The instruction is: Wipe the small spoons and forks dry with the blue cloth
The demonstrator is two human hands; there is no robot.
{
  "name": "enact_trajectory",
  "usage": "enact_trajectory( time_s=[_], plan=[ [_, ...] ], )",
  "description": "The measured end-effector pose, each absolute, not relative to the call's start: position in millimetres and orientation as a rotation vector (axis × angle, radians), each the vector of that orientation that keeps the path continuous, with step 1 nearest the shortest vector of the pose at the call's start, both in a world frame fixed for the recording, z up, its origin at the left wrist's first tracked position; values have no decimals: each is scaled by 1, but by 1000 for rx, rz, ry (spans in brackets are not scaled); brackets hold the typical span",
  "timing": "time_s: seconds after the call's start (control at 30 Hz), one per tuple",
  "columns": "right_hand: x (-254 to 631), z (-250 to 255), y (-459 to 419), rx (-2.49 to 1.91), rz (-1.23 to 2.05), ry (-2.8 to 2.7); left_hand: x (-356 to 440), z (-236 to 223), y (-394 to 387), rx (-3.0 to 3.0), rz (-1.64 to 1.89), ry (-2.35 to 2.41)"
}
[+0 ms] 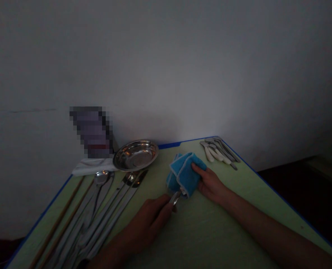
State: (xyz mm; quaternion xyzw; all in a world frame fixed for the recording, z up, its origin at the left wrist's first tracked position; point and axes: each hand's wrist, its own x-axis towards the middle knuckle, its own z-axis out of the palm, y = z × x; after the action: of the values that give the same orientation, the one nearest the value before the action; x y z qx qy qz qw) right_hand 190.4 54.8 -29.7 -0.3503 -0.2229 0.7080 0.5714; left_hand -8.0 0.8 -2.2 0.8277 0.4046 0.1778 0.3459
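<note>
The left hand grips a metal utensil, apparently leaving one end exposed towards the folded blue cloth that the right hand pinches.

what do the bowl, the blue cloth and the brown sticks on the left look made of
Bowl: probably stainless steel, polished, judging by its mirror-like highlights.
Blue cloth: perhaps microfibre or terry, matte, given its soft folds and pale edging.
Brown sticks: possibly wood or bamboo, dull brown without metallic shine; the dim light leaves that open.
</note>
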Motion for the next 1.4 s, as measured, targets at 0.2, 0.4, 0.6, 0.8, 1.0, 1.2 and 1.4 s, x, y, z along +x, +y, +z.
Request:
enact_trajectory(
  time_s=[0.2,0.4,0.6,0.8,1.0,1.2,1.4],
  plan=[
    [190,-30,55,-792,1656,-537,1,-14,7,2322,306,1067],
    [191,-32,52,-845,1640,-644,0,-12,6,2380,268,993],
    [191,-31,50,-869,1666,-653,0,-12,6,2381,266,1017],
    [192,-31,52,-756,1795,-559,1,-13,6,2380,248,1028],
    [192,-35,51,-798,1713,-779,2,-10,5,2377,261,1038],
    [192,-33,50,-766,1719,-888,2,-11,6,2382,244,1040],
    [192,-33,50,-779,1713,-865,2,-14,5,2375,294,1053]
  ],
)
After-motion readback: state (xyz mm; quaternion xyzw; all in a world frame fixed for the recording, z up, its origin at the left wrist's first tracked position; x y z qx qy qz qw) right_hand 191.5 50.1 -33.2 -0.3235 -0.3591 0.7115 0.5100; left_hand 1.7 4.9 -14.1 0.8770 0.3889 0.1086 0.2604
